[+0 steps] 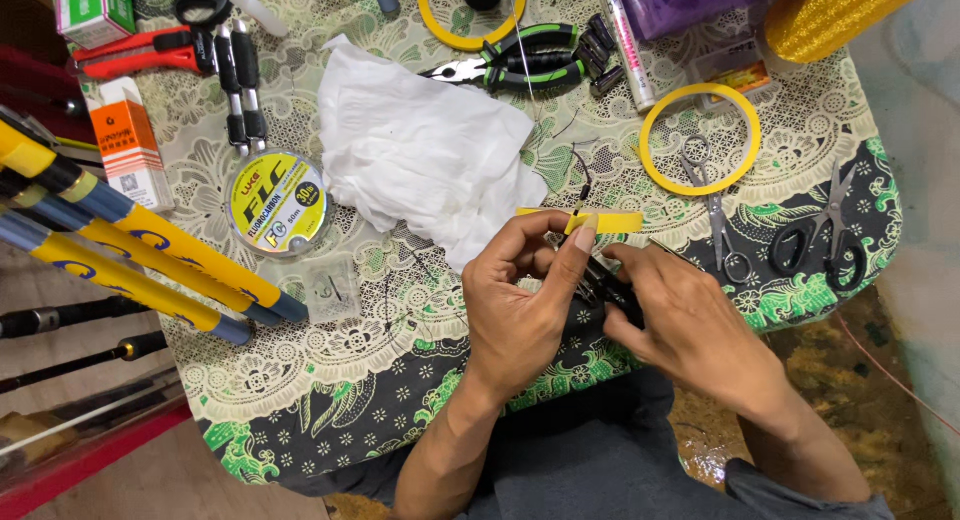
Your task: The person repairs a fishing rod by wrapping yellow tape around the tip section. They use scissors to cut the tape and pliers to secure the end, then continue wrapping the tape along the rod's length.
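Head view: left hand (520, 310) fingers pinch yellow tape strip (600, 222); right hand (680, 325) fingers close on a hidden dark part.

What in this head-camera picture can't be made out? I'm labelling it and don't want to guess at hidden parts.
- Dark small object between the hands: mostly covered by the left hand and right hand; its kind is unclear.
- Yellow tape strip: its middle sits behind the left thumb.
- Gold spool: cut off by the top edge.
- Yellow-and-blue rods: ends run off the left edge.
- Thin wire: too fine to follow.
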